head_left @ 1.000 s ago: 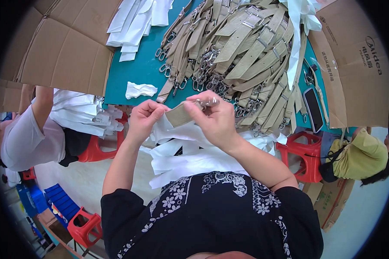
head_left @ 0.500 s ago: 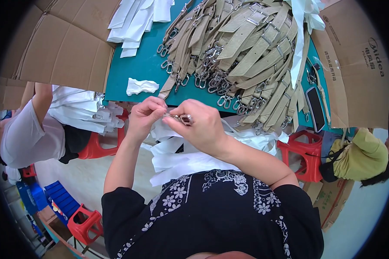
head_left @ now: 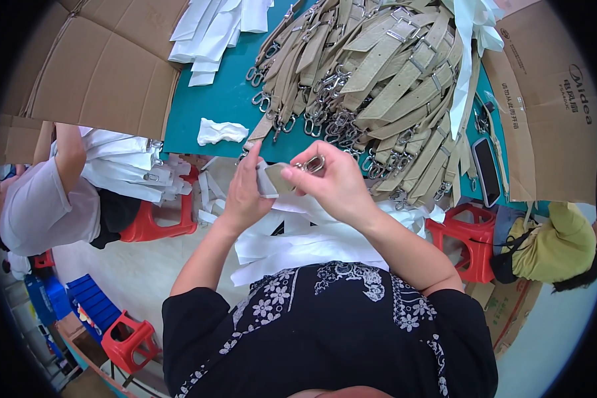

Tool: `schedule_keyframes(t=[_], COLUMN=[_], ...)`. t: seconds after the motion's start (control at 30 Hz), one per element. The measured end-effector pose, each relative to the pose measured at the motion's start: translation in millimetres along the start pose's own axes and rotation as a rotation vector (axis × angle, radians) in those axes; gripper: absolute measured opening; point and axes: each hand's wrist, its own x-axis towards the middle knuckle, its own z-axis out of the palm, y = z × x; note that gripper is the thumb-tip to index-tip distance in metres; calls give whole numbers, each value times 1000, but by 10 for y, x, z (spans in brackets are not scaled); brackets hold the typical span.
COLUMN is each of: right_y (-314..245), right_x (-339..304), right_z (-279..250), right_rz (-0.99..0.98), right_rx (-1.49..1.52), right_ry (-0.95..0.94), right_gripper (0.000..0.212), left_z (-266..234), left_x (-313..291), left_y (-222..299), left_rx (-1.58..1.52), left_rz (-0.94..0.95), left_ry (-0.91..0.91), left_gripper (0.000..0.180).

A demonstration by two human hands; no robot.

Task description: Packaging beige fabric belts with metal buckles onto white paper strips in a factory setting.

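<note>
My right hand (head_left: 338, 189) is closed on the end of a beige strap (head_left: 282, 178). A silver swivel clasp (head_left: 310, 164) sticks out above its thumb and fingers. Facing it, my left hand (head_left: 245, 192) has its fingers stretched up, the palm turned toward the strap. A flat white piece (head_left: 266, 180) lies between that palm and the strap end; whether it is fixed to the strap, I cannot tell. Just past my left fingertips, another beige strap end (head_left: 261, 127) reaches the near edge of the table. White sheets (head_left: 298, 245) hang below my hands, over my lap.
A large heap of beige straps with metal clasps (head_left: 398, 73) covers much of the green table (head_left: 186, 132). White strips (head_left: 209, 33), a crumpled white piece (head_left: 220, 131) and a phone (head_left: 485, 171) lie around it. Cardboard boxes flank both sides. People sit left and right by red stools (head_left: 467, 242).
My hands have moved apart from a close pinch. The left fingers have straightened, and the right hand has shifted right and tilted, so the strap end and white piece now show.
</note>
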Motion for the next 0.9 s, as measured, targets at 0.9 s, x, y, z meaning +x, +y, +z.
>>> schedule_keyframes(t=[0.9], right_y=[584], right_x=[-41], right_z=[26], right_rz=[-222], right_rx=[-330], right_ry=[38], right_gripper=[21], left_z=[189], left_x=[-437], left_y=[101], left_rx=[-241], left_rz=[-36], left_ry=[444], left_gripper=[54])
